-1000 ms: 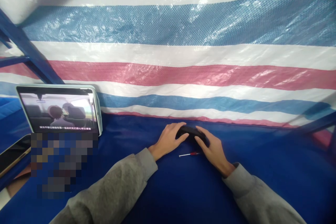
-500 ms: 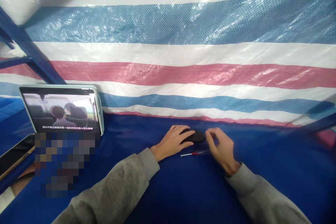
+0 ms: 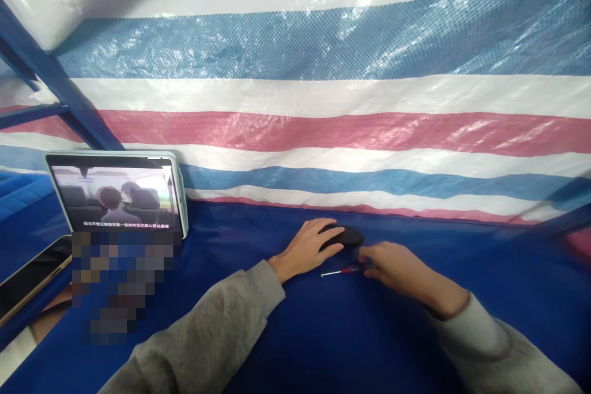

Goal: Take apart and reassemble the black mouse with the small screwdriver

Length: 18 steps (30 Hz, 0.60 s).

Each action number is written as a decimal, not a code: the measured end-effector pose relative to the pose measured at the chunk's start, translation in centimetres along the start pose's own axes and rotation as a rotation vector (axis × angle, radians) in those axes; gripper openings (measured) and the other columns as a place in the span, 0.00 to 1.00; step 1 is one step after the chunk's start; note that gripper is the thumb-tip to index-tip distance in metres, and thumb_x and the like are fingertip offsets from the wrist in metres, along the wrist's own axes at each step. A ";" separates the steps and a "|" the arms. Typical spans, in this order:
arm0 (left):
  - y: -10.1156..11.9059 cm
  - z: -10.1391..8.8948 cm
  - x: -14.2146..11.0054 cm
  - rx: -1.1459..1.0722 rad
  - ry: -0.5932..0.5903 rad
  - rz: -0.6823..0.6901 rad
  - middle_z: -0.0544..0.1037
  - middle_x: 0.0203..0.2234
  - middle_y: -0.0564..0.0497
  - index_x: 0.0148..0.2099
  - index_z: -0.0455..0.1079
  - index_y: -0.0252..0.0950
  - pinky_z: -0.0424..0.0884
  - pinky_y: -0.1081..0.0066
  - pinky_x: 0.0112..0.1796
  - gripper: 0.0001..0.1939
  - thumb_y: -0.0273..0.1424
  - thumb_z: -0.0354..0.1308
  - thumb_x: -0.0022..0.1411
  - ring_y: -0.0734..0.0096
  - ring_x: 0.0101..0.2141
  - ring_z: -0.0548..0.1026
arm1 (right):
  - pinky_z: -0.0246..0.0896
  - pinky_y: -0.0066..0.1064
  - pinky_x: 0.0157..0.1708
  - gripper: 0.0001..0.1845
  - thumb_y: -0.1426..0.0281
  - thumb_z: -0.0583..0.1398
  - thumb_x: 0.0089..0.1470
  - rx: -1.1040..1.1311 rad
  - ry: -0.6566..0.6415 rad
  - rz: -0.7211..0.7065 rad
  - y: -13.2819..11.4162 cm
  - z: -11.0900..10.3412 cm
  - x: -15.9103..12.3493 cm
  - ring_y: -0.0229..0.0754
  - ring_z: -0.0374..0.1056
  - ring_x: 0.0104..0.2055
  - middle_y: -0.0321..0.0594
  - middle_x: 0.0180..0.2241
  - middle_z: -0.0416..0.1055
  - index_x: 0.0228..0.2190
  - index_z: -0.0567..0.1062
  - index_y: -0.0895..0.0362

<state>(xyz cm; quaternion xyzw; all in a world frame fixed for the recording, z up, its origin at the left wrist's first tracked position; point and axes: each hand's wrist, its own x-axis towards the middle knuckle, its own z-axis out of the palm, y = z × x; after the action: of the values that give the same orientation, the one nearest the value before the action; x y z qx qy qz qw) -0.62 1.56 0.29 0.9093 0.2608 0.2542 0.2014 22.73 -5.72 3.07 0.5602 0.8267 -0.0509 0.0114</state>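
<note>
A small black oval object [image 3: 347, 237], like a computer mouse, lies on the dark blue cloth [image 3: 323, 332]. My left hand [image 3: 307, 247] rests on its left side, fingers curled over it. Just in front lies a small screwdriver [image 3: 340, 271] with a red handle and a thin metal shaft pointing left. My right hand [image 3: 392, 266] is down at the handle end, fingers closing round the red handle. Both arms wear grey sleeves.
A tablet [image 3: 120, 194] playing a video leans against the striped red, white and blue tarpaulin [image 3: 323, 98] at the back left. A phone [image 3: 28, 277] lies at the left edge. Blue metal bars [image 3: 55, 80] cross the upper left.
My right hand has left the black object and dropped down to the red-handled screwdriver. My left hand has stayed on the black object. The view has shifted slightly.
</note>
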 end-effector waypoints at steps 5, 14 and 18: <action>0.0 -0.3 0.0 -0.073 0.065 -0.007 0.69 0.58 0.49 0.60 0.66 0.42 0.59 0.62 0.59 0.19 0.40 0.44 0.74 0.65 0.59 0.65 | 0.63 0.33 0.33 0.04 0.68 0.61 0.53 0.098 0.025 -0.041 -0.8 -2.7 -0.2 0.47 0.75 0.35 0.38 0.33 0.78 0.33 0.77 0.49; 0.1 -0.5 -0.3 -0.150 0.315 0.104 0.79 0.43 0.47 0.48 0.73 0.35 0.65 0.63 0.51 0.16 0.33 0.43 0.75 0.65 0.46 0.74 | 0.61 0.34 0.32 0.10 0.61 0.58 0.56 0.180 0.033 0.050 -2.4 -11.4 0.5 0.44 0.71 0.34 0.39 0.33 0.75 0.32 0.76 0.52; 0.2 -0.6 -0.2 -0.144 0.338 0.126 0.80 0.39 0.47 0.45 0.73 0.35 0.67 0.63 0.47 0.13 0.33 0.48 0.73 0.65 0.42 0.76 | 0.61 0.34 0.32 0.10 0.62 0.58 0.56 0.262 0.147 0.108 -2.2 -12.5 0.8 0.42 0.70 0.30 0.37 0.30 0.76 0.31 0.77 0.52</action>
<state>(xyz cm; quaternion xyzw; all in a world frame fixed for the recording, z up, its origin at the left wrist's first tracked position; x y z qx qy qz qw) -1.04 1.39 0.77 0.8515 0.2145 0.4333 0.2030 20.88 -4.59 15.59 0.6026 0.7804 -0.1164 -0.1197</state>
